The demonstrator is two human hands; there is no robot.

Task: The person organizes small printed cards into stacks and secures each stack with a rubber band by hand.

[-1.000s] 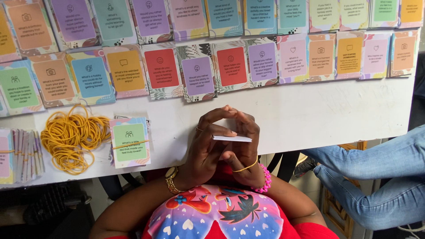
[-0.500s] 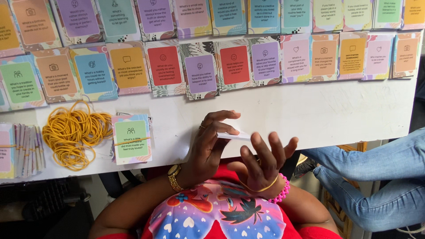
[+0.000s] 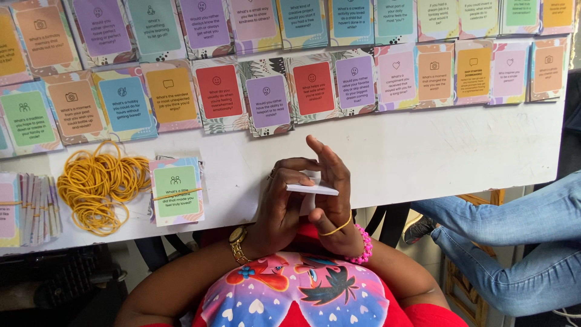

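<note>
White table [image 3: 423, 157], far half covered by two rows of coloured prompt cards [image 3: 315, 85]. Pile of yellow rubber bands [image 3: 100, 184] at left, banded card pack [image 3: 175, 191] just beside it. At the near edge, left hand [image 3: 284, 203] and right hand [image 3: 331, 200] pinch a thin white card stack [image 3: 311, 189] between them, edge-on, fingers curled closed on it, right index raised. Yellow band [image 3: 336, 229] around the right hand.
</note>
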